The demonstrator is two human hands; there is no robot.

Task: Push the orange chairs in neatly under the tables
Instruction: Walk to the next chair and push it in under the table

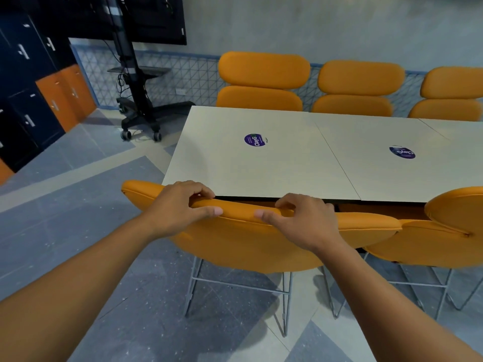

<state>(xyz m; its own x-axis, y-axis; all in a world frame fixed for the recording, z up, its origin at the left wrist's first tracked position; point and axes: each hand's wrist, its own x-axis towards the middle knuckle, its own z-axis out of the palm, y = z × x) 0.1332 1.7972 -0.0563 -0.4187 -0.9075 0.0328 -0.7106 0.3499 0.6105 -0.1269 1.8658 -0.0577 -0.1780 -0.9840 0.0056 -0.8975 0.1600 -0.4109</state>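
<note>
An orange chair [243,241] with a padded backrest and thin metal legs stands right in front of me, its back close to the near edge of a white table [222,163]. My left hand [180,207] and my right hand [303,220] both grip the top of its backrest, fingers over the far side and thumbs on the near side. A second orange chair [444,231] stands just to its right on the near side. Three more orange chairs [264,82] line the table's far side.
A second white table [379,173] adjoins the first on the right; each carries a round purple sticker [254,140]. A black wheeled screen stand [138,111] is at the far left. Dark and orange lockers [39,100] line the left wall. Grey tiled floor lies to my left.
</note>
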